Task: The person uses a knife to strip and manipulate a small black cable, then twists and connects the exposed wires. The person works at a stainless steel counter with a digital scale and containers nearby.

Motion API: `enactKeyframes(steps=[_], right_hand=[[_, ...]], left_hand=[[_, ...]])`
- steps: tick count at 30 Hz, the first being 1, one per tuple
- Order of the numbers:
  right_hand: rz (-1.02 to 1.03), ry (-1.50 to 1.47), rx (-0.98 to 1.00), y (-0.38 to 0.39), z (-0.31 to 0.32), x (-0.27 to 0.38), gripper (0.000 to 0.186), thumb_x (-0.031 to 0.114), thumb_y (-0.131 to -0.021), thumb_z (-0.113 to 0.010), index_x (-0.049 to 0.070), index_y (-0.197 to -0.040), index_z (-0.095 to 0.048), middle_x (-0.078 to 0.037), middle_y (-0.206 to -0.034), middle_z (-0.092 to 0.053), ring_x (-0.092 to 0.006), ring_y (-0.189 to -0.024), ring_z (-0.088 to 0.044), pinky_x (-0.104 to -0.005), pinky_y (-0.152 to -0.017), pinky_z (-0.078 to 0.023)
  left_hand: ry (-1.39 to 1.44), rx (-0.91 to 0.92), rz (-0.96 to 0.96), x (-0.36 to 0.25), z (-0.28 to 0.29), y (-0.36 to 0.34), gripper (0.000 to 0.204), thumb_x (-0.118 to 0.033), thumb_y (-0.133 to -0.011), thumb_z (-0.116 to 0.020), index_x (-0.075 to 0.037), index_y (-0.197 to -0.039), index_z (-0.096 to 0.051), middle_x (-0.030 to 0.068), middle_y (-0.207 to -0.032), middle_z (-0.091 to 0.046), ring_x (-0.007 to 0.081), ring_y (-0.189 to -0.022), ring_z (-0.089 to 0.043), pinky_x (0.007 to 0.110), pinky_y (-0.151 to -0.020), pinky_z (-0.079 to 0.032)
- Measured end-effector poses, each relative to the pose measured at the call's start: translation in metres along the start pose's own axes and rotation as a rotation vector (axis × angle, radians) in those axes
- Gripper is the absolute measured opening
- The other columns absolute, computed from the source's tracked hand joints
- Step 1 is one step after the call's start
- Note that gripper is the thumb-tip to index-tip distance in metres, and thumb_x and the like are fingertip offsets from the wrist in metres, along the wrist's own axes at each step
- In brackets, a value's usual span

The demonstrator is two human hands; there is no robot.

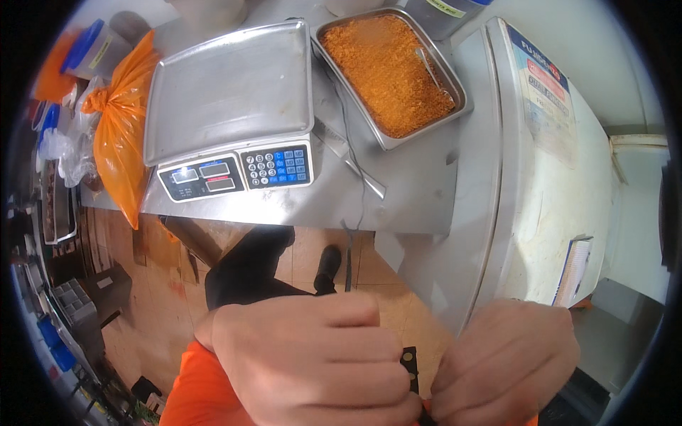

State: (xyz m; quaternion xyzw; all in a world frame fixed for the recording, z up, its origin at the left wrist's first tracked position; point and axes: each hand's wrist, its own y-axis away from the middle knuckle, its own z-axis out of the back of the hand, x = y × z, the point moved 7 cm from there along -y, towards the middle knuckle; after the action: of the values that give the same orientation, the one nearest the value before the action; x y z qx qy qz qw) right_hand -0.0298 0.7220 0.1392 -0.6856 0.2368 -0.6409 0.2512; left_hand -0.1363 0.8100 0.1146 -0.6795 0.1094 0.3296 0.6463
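My left hand [312, 355] is raised close in front of me, its back toward me and its fingers curled into a fist. Beside it, my right hand [504, 355] is also curled closed, with its fingertips turned out of sight. A dark strap-like piece with round dots [409, 361] shows in the gap between the two hands. What either hand grips, if anything, is hidden behind the knuckles. Beyond them, a digital weighing scale [231, 92] with a bare metal pan stands on the steel counter [419, 192].
A steel tray [387, 144] holding orange-brown crumbs [387, 71] sits right of the scale. A flat metal utensil [366, 177] and a cable [349, 142] lie between them. Left is a knotted orange bag [121, 135]. A white appliance [547, 192] borders the counter's right side.
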Motion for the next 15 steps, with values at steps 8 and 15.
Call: enactKeyframes(steps=[8, 15], right_hand=[[-0.166, 0.026, -0.166, 0.0, -0.01, 0.006, 0.007, -0.002, -0.077, -0.067, -0.006, -0.072, -0.065, -0.018, -0.071, -0.064, -0.0261, -0.056, -0.061, -0.031, -0.05, -0.05], [-0.151, 0.033, -0.216, 0.003, -0.009, 0.004, 0.007, -0.002, -0.077, -0.068, -0.005, -0.072, -0.065, -0.018, -0.072, -0.064, -0.0256, -0.056, -0.062, -0.0307, -0.05, -0.05]], left_hand=[[0.031, 0.08, 0.119, -0.001, 0.0, -0.009, 0.016, -0.011, -0.068, -0.066, 0.001, -0.078, -0.064, 0.0068, -0.07, -0.054, 0.0191, -0.056, -0.05, 0.031, -0.051, -0.036], [0.123, 0.265, 0.329, 0.004, -0.001, 0.0, 0.012, -0.014, -0.072, -0.064, -0.003, -0.079, -0.063, 0.0037, -0.069, -0.044, 0.0171, -0.057, -0.044, 0.028, -0.052, -0.037]])
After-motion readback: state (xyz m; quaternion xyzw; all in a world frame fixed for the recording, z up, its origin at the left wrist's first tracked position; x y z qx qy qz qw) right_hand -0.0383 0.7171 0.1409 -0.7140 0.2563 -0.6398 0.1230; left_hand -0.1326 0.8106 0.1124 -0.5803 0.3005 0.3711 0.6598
